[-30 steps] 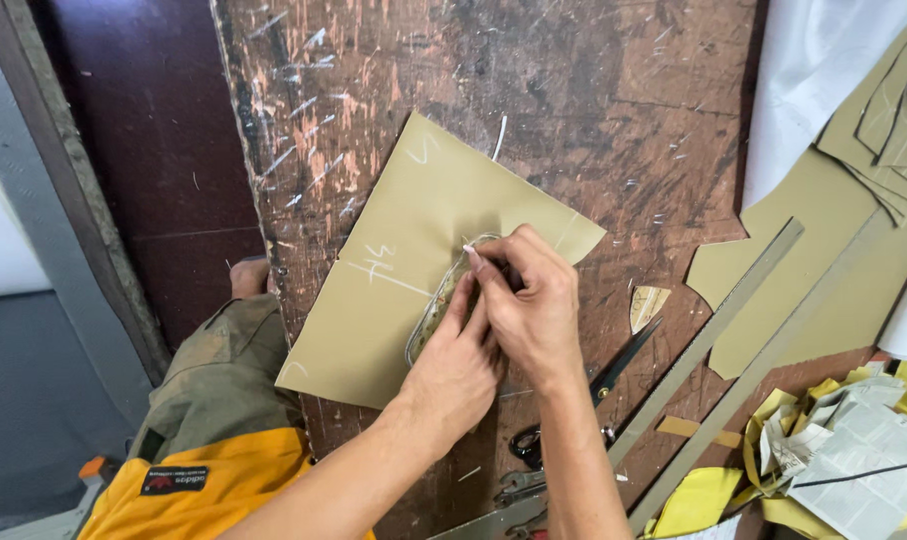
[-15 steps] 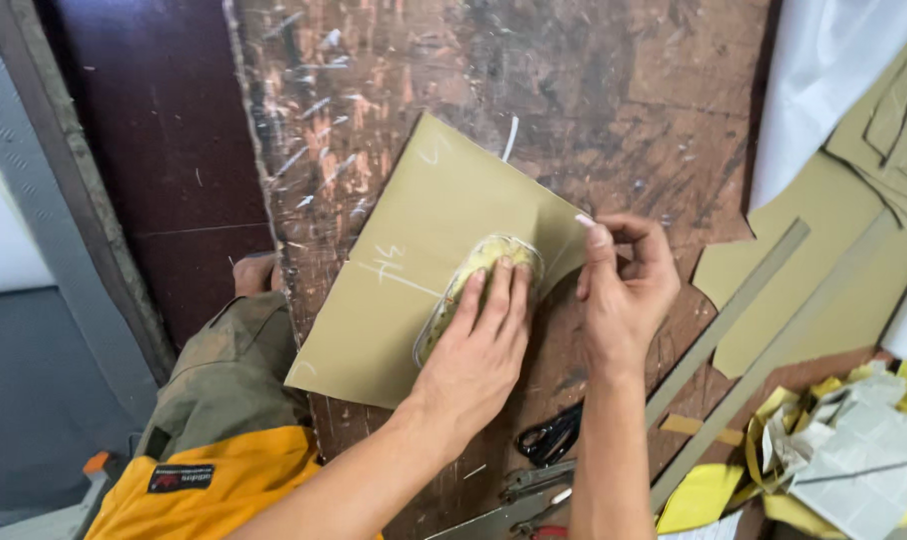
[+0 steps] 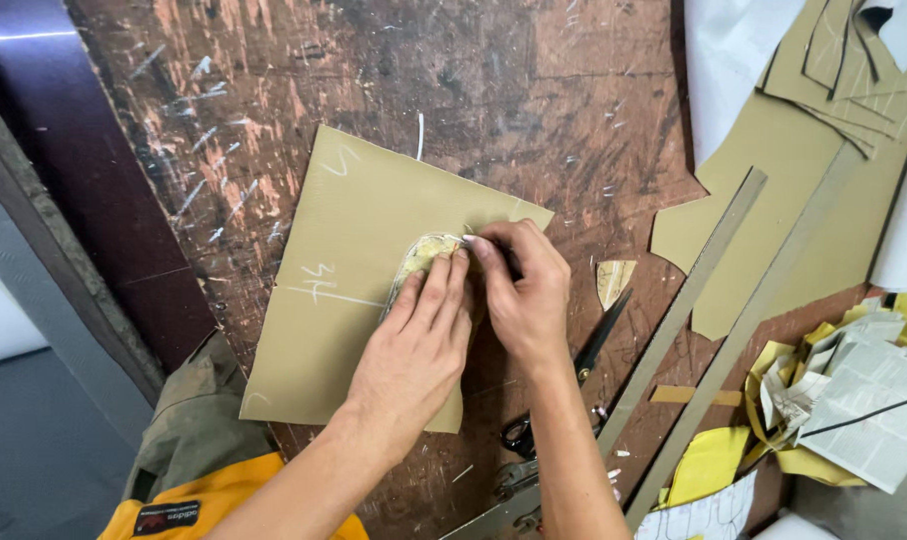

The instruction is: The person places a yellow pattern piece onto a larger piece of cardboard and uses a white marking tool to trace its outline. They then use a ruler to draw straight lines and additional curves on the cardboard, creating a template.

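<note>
Since half a second ago, the right hand (image 3: 522,290) has come back from the sheet's right edge to the pale pattern piece (image 3: 421,262), and now sits tight beside the left hand (image 3: 419,345).

Nearest to the person, a yellow and olive garment (image 3: 199,470) shows at the bottom edge. Just past it, the left hand lies flat with its fingers (image 3: 436,295) stretched out and close together, pressing down on the pattern piece. The right hand is curled up, its fingertips pinched on something thin and white at the top of the pattern piece; what that thing is cannot be told. Both hands touch each other.

The pattern piece is small and rounded. It lies on a big tan sheet (image 3: 349,250), near the sheet's right edge. White marks are drawn on the sheet. The sheet lies flat on the scratched brown table (image 3: 374,70).

To the right of the right arm, black scissors (image 3: 564,385) lie on the table. Beside them are two long flat metal rulers (image 3: 689,310), set at a slant. A small tan scrap (image 3: 614,280) lies just by the right hand.

Farther right sit crumpled newspaper (image 3: 859,400) and yellow scraps (image 3: 709,465). At the far right corner, more tan cut pieces (image 3: 804,110) are piled up.
</note>
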### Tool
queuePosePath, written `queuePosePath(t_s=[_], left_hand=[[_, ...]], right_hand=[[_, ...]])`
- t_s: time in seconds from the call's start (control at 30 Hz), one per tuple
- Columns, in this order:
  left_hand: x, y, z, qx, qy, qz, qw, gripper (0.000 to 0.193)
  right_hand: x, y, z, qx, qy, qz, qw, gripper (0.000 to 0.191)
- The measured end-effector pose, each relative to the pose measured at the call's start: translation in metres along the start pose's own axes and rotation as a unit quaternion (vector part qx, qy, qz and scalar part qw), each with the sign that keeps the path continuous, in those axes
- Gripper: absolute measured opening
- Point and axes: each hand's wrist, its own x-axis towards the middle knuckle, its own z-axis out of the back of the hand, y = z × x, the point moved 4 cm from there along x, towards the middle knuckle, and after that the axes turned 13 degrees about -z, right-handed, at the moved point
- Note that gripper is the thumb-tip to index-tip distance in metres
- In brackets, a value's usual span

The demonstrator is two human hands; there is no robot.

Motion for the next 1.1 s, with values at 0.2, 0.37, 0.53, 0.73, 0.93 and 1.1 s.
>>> queuePosePath(t_s=[0.2,0.37,0.53,0.73,0.93,1.1], left_hand=[[0.004,-0.002,-0.005,0.001,0.034,-0.019,0.999,0.060],[0.006,-0.002,-0.005,-0.008,0.015,-0.015,1.000,0.062],[0.007,-0.002,-0.008,-0.025,0.029,-0.022,0.999,0.057],[0.006,-0.001,-0.011,-0.025,0.014,-0.022,0.999,0.055],[0.003,0.001,-0.009,-0.031,-0.017,-0.016,0.999,0.056],[0.004,-0.001,-0.009,-0.029,0.023,-0.030,0.999,0.066]], right_hand=[[0.005,0.001,-0.001,0.008,0.027,0.012,1.000,0.008],[0.011,0.002,0.004,-0.005,0.076,-0.003,0.997,0.009],[0.013,0.003,0.002,-0.038,0.062,0.028,0.997,0.011],[0.011,-0.002,-0.004,0.005,0.022,0.056,0.998,0.009],[0.017,-0.006,-0.006,0.002,0.029,0.042,0.999,0.008],[0.015,-0.010,-0.003,0.029,0.017,0.018,0.999,0.008]])
